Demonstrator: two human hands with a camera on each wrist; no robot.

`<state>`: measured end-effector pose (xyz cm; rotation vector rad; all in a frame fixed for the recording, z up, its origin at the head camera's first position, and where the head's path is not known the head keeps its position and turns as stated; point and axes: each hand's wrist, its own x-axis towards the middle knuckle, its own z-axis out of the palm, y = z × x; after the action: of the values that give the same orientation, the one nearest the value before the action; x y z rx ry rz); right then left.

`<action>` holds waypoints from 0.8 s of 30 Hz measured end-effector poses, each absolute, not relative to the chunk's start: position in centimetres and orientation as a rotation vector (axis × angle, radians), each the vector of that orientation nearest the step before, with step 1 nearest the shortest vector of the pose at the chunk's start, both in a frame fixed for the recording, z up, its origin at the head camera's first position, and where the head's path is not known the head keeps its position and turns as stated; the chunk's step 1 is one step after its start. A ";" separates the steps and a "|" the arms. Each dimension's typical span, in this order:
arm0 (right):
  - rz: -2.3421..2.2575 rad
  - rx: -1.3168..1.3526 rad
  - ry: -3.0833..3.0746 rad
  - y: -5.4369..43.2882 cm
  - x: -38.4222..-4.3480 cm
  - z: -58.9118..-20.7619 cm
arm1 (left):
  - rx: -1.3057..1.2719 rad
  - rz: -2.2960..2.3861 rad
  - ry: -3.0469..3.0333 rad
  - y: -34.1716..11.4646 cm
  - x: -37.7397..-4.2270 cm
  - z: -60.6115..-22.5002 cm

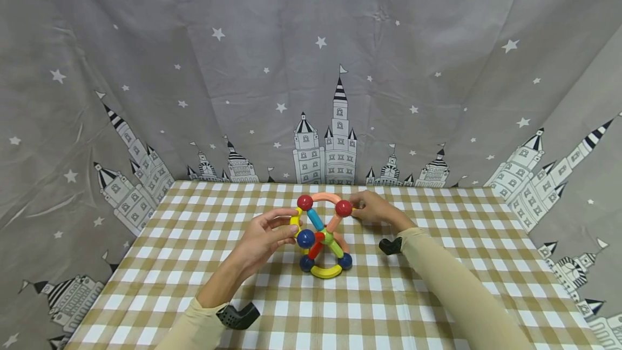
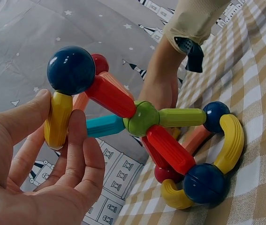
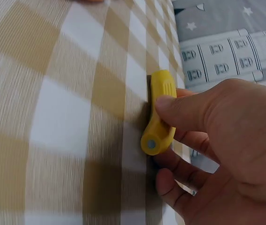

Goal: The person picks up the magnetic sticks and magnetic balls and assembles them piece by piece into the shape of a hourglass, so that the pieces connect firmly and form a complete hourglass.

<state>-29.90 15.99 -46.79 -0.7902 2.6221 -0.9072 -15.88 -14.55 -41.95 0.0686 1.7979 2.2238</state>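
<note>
A toy structure of magnetic sticks and balls stands on the table, built around a green ball [image 2: 142,118] with straight sticks such as the red one [image 2: 171,150] running outward to blue and red balls. My left hand [image 1: 262,239] pinches a yellow curved stick [image 2: 58,121] at the structure's left side, its end against a large blue ball [image 2: 71,70]. Behind the structure's right side, my right hand [image 1: 376,209] holds another yellow curved stick [image 3: 162,112] between thumb and fingers, low over the cloth. One round end with a grey magnet faces the right wrist camera.
A brown-and-white checked cloth [image 1: 194,263] covers the table. Behind it hangs a grey curtain [image 1: 262,80] printed with castles and stars. A yellow curved stick [image 1: 326,272] joins two blue balls at the structure's base, and a red ball [image 1: 343,208] sits at its upper right.
</note>
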 end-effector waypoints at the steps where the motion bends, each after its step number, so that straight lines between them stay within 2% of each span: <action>1: -0.895 -0.792 2.638 16.4 -29.9 -46.7 | 0.065 2.224 1.798 -14.5 -15.9 -41.9; 15: -0.845 -0.640 2.680 18.8 -28.8 -45.7 | 0.043 2.226 1.790 -14.5 -15.8 -41.9; 24: -0.947 -0.719 2.736 19.8 -27.7 -45.2 | 0.024 2.221 1.803 -14.4 -15.9 -41.9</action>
<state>-27.68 19.77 -45.20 -0.7188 2.7363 -0.9472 -15.87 -14.44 -41.95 0.0244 1.8033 2.2214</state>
